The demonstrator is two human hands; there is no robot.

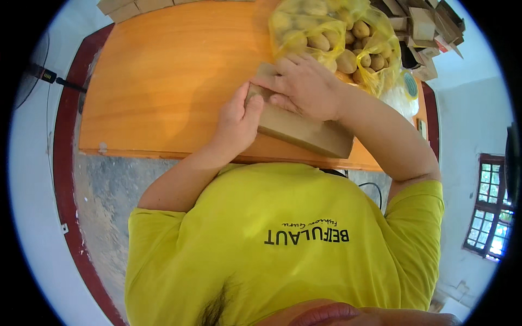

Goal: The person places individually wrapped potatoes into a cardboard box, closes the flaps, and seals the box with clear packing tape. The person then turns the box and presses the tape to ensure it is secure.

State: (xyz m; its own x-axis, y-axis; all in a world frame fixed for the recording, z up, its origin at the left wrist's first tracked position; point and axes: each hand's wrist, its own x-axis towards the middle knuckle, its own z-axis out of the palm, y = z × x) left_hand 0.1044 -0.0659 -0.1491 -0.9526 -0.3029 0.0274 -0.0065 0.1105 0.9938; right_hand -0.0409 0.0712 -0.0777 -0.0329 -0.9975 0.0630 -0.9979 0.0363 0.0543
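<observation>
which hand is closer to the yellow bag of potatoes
Right. The right hand rests on the box just below the bag; the left hand grips the box's end, farther off.

Packing workshop; stacked cardboard boxes (pixel 429 24)

Free room and obstacles about the hands. Left of the left hand (pixel 237 117), the orange table top (pixel 157 81) lies bare to its far edge; beyond the right hand (pixel 304 87), a yellow plastic bag of potatoes (pixel 337 38) stands close against the knuckles; right of that, stacked brown cartons (pixel 429 27) block the corner; beneath both hands, a flat brown box (pixel 304 133) reaches to the near table edge.
</observation>
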